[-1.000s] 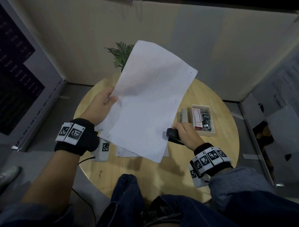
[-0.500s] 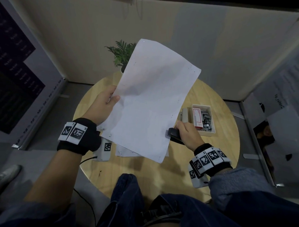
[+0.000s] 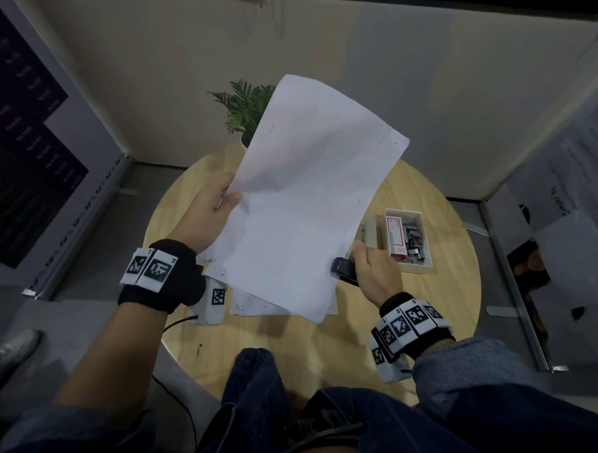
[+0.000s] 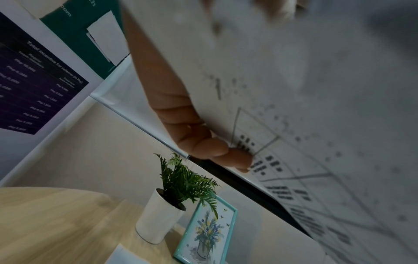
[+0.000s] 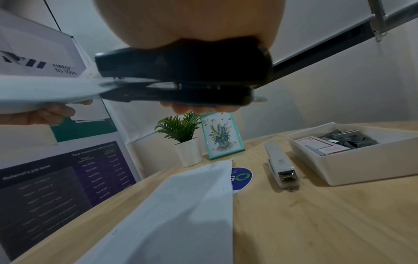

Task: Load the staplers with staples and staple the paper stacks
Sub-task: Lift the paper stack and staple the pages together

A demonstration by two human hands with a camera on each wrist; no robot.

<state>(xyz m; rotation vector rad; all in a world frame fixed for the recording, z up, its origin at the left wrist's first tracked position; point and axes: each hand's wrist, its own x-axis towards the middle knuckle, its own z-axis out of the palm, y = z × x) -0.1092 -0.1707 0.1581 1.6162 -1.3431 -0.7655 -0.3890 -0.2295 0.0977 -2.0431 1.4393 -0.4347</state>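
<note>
My left hand (image 3: 211, 212) pinches the left edge of a white paper stack (image 3: 309, 199) held up above the round wooden table (image 3: 441, 301); its fingers (image 4: 203, 142) lie under the printed sheet (image 4: 294, 107). My right hand (image 3: 374, 267) grips a black stapler (image 3: 344, 270) at the stack's right edge. In the right wrist view the black stapler (image 5: 181, 75) has the paper's edge (image 5: 49, 91) between its jaws. A white stapler (image 5: 281, 164) lies on the table beside a white tray (image 3: 422, 266) of staples. More paper (image 5: 176, 214) lies flat underneath.
A potted plant (image 4: 172, 196) and a small framed flower picture (image 5: 220, 135) stand at the table's far edge. A round blue sticker (image 5: 242, 176) shows on the tabletop. Poster panels wall in the left and right sides. My knees are at the near edge.
The paper stack has tilted up and shifted a little to the right. My left hand rose slightly with it. My right hand with the stapler stays at the stack's right edge.
</note>
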